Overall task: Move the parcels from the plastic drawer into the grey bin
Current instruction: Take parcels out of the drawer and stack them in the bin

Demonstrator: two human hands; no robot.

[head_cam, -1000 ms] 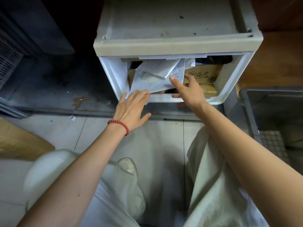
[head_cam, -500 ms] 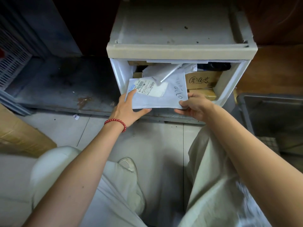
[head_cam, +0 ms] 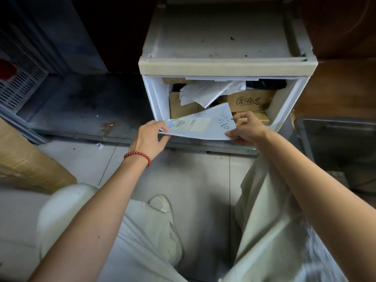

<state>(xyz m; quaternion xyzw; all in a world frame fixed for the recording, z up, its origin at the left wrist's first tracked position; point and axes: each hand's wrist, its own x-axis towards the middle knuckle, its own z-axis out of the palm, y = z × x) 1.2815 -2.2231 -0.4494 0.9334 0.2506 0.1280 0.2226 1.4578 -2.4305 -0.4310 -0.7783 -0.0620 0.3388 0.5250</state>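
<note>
At the white plastic drawer's (head_cam: 154, 94) mouth, I see my left hand (head_cam: 149, 137) and right hand (head_cam: 247, 130) pinching opposite ends of a flat white labelled mailer (head_cam: 203, 125); fingertips underneath seem hidden.

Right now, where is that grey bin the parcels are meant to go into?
The grey bin sits at the right edge of the head view, on the floor just right of the plastic drawer, beyond the right hand.

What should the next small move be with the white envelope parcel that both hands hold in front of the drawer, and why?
Probably carry the white envelope parcel to the right and lower it into the grey bin. The left hand and the right hand each have a grip on one end, and the parcel seems almost clear of the plastic drawer, so little further pulling looks needed. The bin stands open just to the right.
</note>
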